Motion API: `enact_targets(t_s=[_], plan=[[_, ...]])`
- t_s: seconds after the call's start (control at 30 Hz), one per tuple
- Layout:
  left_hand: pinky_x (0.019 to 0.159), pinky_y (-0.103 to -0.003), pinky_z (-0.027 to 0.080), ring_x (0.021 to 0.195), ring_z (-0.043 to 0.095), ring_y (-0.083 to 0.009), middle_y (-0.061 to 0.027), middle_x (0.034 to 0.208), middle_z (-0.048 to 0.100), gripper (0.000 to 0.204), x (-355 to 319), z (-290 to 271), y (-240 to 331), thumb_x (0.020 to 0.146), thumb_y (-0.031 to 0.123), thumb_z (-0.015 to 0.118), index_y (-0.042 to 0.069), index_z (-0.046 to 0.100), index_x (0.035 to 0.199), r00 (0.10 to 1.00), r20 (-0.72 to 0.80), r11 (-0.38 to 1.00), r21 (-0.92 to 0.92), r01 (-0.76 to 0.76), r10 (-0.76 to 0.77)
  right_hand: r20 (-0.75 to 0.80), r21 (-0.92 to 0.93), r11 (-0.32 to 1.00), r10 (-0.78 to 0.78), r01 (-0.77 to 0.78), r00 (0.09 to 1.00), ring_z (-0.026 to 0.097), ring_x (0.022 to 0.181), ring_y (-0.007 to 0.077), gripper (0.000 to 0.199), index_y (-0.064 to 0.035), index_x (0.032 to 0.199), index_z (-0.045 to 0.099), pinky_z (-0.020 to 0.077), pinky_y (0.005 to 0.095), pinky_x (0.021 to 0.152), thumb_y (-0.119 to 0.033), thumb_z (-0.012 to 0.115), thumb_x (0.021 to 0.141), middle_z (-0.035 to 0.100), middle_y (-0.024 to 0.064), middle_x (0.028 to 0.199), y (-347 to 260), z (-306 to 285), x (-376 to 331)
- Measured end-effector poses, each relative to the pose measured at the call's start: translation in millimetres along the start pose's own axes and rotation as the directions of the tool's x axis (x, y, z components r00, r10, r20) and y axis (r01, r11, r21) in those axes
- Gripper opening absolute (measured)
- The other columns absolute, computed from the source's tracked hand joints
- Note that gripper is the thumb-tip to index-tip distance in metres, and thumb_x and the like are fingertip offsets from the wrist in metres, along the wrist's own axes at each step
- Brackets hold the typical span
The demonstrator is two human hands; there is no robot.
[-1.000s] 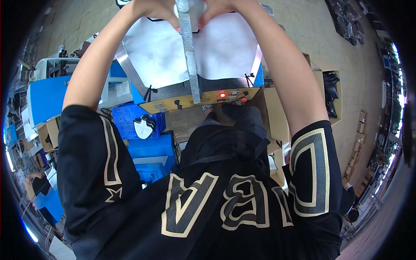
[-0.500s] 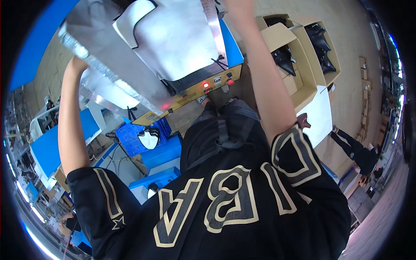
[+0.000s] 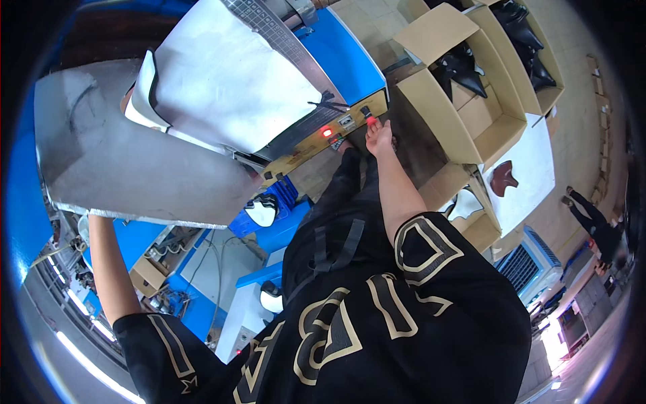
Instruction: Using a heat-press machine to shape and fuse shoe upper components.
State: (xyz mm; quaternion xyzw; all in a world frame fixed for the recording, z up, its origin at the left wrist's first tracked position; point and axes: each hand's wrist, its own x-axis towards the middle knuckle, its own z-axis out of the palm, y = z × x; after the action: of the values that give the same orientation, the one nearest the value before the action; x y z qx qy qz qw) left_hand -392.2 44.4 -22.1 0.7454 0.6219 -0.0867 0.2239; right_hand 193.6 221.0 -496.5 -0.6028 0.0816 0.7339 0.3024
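My right hand [image 3: 381, 138] is at the red push button [image 3: 371, 122] on the yellowish front panel [image 3: 303, 148] of a blue machine [image 3: 343, 57]. Its fingers are somewhat apart and touch the button. My left forearm [image 3: 108, 269] goes up behind a large silver-grey panel [image 3: 182, 185] with a foil edge, and the left fingers are hidden. On the machine lies a whitish sheet [image 3: 229, 81]. A curved white piece with a black edge [image 3: 146, 97] stands beside it, over the panel. A red lamp [image 3: 327, 132] glows on the front panel.
Open cardboard boxes [image 3: 420, 101] with glossy black moulded parts [image 3: 461, 71] stand at the right. A brown shaped piece [image 3: 503, 178] lies on a white board [image 3: 538, 151]. Below the panel, a blue crate [image 3: 288, 192] bears white pieces [image 3: 261, 210]. A person [image 3: 602, 236] is farther right.
My right hand has come down from the machine's upper right side to the red button. The silver panel has swung lower and now covers my left hand. The view has shifted.
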Motion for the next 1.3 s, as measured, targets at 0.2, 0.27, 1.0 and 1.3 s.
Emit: enact_targets(t_s=[0.2, 0.27, 1.0, 1.3], plan=[[0.102, -0.041, 0.047, 0.116, 0.063, -0.0319, -0.0191, 0.122, 0.067, 0.056, -8, -13, 25, 0.071, 0.033, 0.085, 0.006, 0.069, 0.117, 0.988, 0.15, 1.0, -0.013, -0.024, 0.025, 0.032, -0.089, 0.996, 0.012, -0.009, 0.999, 0.042, 0.089, 0.0079, 0.043, -0.0221, 0.122, 0.052, 0.0304, 0.0329, 0.096, -0.058, 0.036, 0.105, 0.048, -0.0093, 0.106, 23, 22, -7], [0.102, -0.041, 0.047, 0.116, 0.062, -0.032, -0.0191, 0.123, 0.067, 0.057, -13, -22, 25, 0.07, 0.033, 0.086, 0.006, 0.069, 0.117, 0.98, 0.194, 0.999, -0.034, -0.027, 0.034, 0.093, -0.043, 0.999, 0.024, -0.02, 0.995, 0.039, 0.102, 0.0064, 0.043, -0.0257, 0.133, 0.048, 0.0227, 0.0358, 0.104, -0.057, 0.039, 0.105, 0.046, -0.013, 0.121, 26, 28, -15], [0.105, -0.043, 0.045, 0.12, 0.06, -0.0329, -0.0186, 0.126, 0.065, 0.064, 87, -44, 28, 0.067, 0.034, 0.088, 0.006, 0.067, 0.12, 0.962, 0.092, 0.948, -0.169, 0.27, -0.257, 0.262, -0.386, 0.366, -0.837, 0.847, 0.481, 0.053, 0.077, 0.0093, 0.023, -0.0041, 0.103, 0.065, 0.0431, 0.0253, 0.069, -0.023, 0.052, 0.103, 0.061, 0.0033, 0.094, -108, 124, -142], [0.107, -0.045, 0.044, 0.122, 0.059, -0.0333, -0.0184, 0.128, 0.065, 0.066, 116, -56, 50, 0.065, 0.035, 0.089, 0.007, 0.066, 0.121, 0.945, -0.033, 0.884, -0.364, 0.293, -0.326, 0.947, 0.311, -0.592, 0.263, 0.744, -0.186, 0.053, 0.13, 0.0322, 0.055, -0.0005, 0.124, 0.062, 0.0417, 0.0412, 0.108, -0.035, 0.075, 0.083, 0.06, 0.021, 0.133, -64, 435, -422]])
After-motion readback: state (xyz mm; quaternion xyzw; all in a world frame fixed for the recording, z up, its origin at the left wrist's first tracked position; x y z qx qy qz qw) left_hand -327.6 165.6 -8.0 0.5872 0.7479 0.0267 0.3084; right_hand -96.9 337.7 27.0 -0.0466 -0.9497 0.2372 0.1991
